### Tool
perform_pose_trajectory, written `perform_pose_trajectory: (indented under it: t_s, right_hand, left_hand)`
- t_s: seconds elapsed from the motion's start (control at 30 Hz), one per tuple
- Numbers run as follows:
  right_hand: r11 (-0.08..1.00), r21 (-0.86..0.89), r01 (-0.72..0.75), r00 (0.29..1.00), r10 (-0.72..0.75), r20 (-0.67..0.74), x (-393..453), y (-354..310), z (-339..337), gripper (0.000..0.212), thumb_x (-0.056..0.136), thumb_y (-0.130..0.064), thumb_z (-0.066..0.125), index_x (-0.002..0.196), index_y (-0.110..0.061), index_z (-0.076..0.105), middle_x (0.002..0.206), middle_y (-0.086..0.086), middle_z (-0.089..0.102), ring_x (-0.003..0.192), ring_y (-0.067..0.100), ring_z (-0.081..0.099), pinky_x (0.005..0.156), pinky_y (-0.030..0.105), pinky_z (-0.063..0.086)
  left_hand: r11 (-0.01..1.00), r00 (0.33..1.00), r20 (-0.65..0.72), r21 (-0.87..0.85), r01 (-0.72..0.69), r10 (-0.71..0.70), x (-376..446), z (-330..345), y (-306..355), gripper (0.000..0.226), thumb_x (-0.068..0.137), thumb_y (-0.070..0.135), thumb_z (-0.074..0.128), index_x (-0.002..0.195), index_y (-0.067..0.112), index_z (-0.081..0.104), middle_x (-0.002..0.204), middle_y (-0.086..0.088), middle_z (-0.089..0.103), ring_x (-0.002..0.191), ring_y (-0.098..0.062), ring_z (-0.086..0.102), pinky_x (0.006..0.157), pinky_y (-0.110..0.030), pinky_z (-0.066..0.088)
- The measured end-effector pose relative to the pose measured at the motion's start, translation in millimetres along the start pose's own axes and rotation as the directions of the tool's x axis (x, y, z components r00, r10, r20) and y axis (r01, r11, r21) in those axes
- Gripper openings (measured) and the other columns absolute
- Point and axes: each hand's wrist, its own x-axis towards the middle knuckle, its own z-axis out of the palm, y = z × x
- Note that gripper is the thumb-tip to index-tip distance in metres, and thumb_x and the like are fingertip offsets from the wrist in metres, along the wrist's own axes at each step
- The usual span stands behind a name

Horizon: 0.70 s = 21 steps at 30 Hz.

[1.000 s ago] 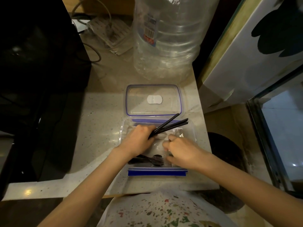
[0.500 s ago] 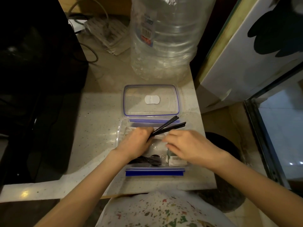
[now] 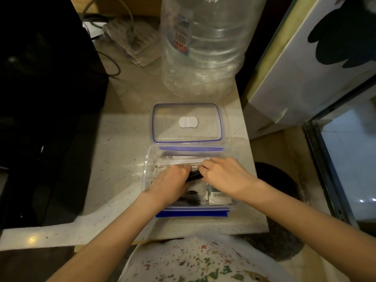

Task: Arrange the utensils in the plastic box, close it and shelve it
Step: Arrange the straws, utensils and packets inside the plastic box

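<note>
The black plastic utensil sticks lie inside the clear plastic box, long axis from 9 to 3 o'clock, gripped between left hand and right hand.

Black utensils; blue-trimmed clear box

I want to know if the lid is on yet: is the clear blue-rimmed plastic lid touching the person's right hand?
Apart. The head view shows the clear blue-rimmed plastic lid lying flat beyond the clear plastic box, with the box's far rim between it and the right hand.
</note>
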Motion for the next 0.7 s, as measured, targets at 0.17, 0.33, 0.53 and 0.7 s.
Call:
perform_pose_trajectory:
  t_s: [0.17,0.33,0.53,0.7]
  right_hand:
    - [1.000,-0.002,-0.006,1.000,0.006,-0.001,2,-2,3,0.021,0.055,-0.015,0.085,0.067,-0.016,0.069,0.064,0.000,0.066,0.057,0.016,0.062,0.040,0.023,0.044]
    - [1.000,0.007,-0.024,0.997,0.024,0.075,3,-7,-6,0.020,0.084,-0.001,0.054,0.101,-0.003,0.064,0.100,0.013,0.065,0.093,0.029,0.060,0.069,0.038,0.050]
    - [0.995,0.039,-0.091,0.994,0.088,0.070,2,-10,-7,0.019,0.078,-0.009,0.068,0.096,-0.008,0.070,0.096,0.009,0.068,0.094,0.024,0.062,0.066,0.034,0.051]
    - [0.989,0.131,-0.076,0.993,0.063,0.101,0,-14,0,0.026,0.090,-0.003,0.047,0.113,0.000,0.059,0.114,0.015,0.057,0.110,0.029,0.049,0.080,0.039,0.045]
  left_hand:
    - [1.000,1.000,-0.007,0.025,-0.012,0.012,-5,-10,4,0.030,0.088,0.033,0.053,0.107,0.010,0.058,0.105,-0.008,0.063,0.092,-0.026,0.061,0.079,-0.040,0.052]
    - [0.996,0.995,-0.069,-0.047,-0.071,0.068,-9,-15,0,0.029,0.093,0.028,0.043,0.103,0.012,0.064,0.100,-0.007,0.064,0.091,-0.024,0.062,0.080,-0.040,0.051]
    - [0.978,0.982,-0.132,0.180,-0.108,0.133,9,-21,0,0.039,0.088,0.010,0.045,0.126,0.012,0.043,0.103,-0.013,0.068,0.087,-0.035,0.066,0.070,-0.040,0.055]
    - [0.913,0.987,-0.042,0.387,-0.125,0.154,20,-23,10,0.021,0.093,0.016,0.039,0.108,0.008,0.051,0.105,-0.011,0.067,0.091,-0.032,0.065,0.069,-0.038,0.049]
